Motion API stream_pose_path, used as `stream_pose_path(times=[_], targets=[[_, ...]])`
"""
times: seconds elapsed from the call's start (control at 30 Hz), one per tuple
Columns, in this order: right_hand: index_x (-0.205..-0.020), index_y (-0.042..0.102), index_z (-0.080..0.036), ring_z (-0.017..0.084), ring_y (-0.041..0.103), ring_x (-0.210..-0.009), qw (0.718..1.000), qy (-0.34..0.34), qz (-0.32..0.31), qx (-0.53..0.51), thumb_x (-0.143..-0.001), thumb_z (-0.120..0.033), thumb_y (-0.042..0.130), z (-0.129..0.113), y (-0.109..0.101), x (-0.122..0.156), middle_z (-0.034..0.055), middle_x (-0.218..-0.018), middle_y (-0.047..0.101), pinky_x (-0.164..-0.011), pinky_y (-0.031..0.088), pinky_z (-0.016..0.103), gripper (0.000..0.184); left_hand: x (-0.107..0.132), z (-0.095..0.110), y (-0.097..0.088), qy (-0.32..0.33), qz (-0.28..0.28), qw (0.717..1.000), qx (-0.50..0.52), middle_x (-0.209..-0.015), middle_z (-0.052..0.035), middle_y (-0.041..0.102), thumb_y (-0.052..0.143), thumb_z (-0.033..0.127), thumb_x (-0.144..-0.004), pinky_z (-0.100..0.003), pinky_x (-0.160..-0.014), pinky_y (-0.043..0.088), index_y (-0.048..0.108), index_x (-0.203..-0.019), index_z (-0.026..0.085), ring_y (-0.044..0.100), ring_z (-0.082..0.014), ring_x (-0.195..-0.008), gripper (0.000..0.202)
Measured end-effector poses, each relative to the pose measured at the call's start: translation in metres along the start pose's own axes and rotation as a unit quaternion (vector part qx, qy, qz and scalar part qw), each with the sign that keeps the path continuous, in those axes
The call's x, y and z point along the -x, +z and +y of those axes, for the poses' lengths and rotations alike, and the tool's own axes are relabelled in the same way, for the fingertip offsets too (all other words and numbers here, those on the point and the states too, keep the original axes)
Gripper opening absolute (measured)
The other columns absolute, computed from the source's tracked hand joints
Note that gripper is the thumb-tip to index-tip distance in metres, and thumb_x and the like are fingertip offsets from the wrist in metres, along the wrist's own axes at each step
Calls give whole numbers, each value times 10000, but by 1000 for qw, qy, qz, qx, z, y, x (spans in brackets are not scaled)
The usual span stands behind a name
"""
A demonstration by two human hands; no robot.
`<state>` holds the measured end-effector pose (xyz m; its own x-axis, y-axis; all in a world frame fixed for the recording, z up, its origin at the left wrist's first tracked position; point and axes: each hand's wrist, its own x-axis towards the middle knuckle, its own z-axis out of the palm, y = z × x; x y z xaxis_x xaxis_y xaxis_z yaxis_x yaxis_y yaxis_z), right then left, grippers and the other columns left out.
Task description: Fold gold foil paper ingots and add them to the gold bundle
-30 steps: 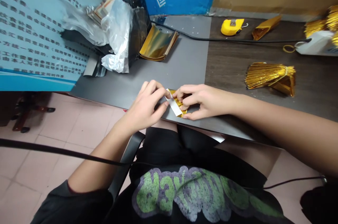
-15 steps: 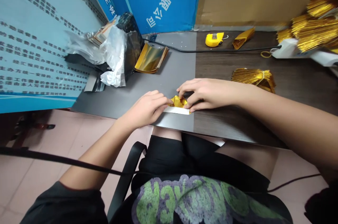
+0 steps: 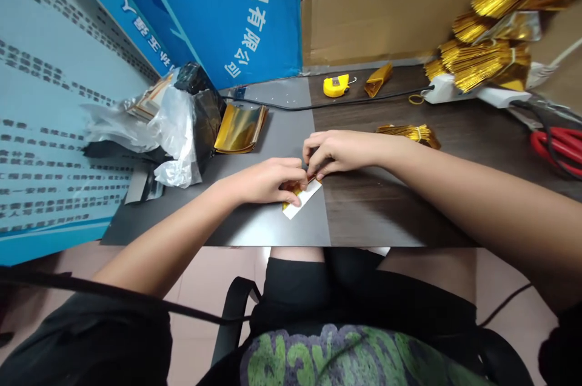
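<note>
As the left hand (image 3: pixel 267 183) and right hand (image 3: pixel 339 153) curl half-closed and pinch it between their fingertips, the folded gold-and-white paper strip (image 3: pixel 302 199) slants from lower left to upper right, nearer the left hand.

Left hand (image 3: pixel 266 182) and right hand (image 3: pixel 339 153) nearly meet, fingers (image 3: pixel 313 159) apparently pinching.

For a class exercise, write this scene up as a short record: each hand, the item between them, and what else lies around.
Left hand: fingers on folded gold foil with a white strip
Right hand: fingertips pinching its upper end
Surface: grey mat beside a dark wood desk
Rest: gold foil sheets, bundled gold strips, yellow tape measure
</note>
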<state>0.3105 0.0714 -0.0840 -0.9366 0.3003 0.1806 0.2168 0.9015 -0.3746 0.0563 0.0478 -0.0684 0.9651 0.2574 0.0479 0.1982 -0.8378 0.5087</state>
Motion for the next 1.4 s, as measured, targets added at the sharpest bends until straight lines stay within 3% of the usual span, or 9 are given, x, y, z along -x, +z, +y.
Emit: stream_pose_path(times=[0.13,0.23,0.3,0.47,0.77,0.97,1.17,1.4], targets=[[-971,824,-225,172,601,-916,1000,20,17,-11,-899,-257,766,-1,-1,0,50,-948,661,-843,419,281,98,-6,-16,5,39,38,998,-30,-951,-58,636,715,641,-850,-260,-812,427,676,-948,158,562,-160,-907,495],[-893,809,-206,164,590,-860,999,36,35,-11,-889,-249,773,-3,1,3,39,-886,648,-793,408,274,56,-7,-25,7,54,59,996,-43,-1039,-95,656,692,730,-808,-302,-883,444,706,-1111,168,579,-198,-990,638],[-877,797,-195,169,582,-855,998,46,44,-9,-893,-262,769,-4,3,5,41,-870,645,-774,403,275,75,-6,-29,9,77,69,994,-46,-1092,-108,670,700,716,-809,-317,-914,454,702,-1189,169,593,-206,-1026,666],[-916,796,-190,182,563,-873,996,47,77,1,-935,-310,732,-3,10,11,51,-871,656,-789,406,288,137,-3,-32,11,119,83,987,-74,-1109,-108,691,708,657,-840,-331,-918,461,727,-1191,160,610,-201,-1018,609],[-936,789,-177,184,572,-926,991,65,112,-30,-952,-326,719,0,13,20,52,-915,674,-858,416,305,166,-3,-28,9,102,39,990,-91,-1332,-102,673,669,646,-892,-372,-997,442,718,-1193,184,600,-226,-1163,554],[-936,781,-170,182,578,-943,989,75,118,-49,-954,-302,712,0,12,21,54,-938,677,-871,415,314,150,-3,-27,8,122,53,983,-124,-1324,-76,690,657,646,-898,-357,-956,448,705,-1163,164,586,-217,-1139,552],[-919,777,-177,193,565,-921,988,93,114,-50,-946,-337,707,-6,11,22,62,-927,671,-867,407,336,176,-2,-19,5,86,14,985,-152,-1314,-57,698,571,685,-935,-357,-928,415,697,-1164,184,568,-218,-1157,565],[-903,739,-161,207,534,-949,987,117,101,-33,-931,-330,701,-15,11,21,65,-931,659,-860,398,337,176,-2,-15,5,90,2,979,-183,-1325,-53,687,508,670,-975,-358,-914,403,680,-1201,190,558,-221,-1183,558]])
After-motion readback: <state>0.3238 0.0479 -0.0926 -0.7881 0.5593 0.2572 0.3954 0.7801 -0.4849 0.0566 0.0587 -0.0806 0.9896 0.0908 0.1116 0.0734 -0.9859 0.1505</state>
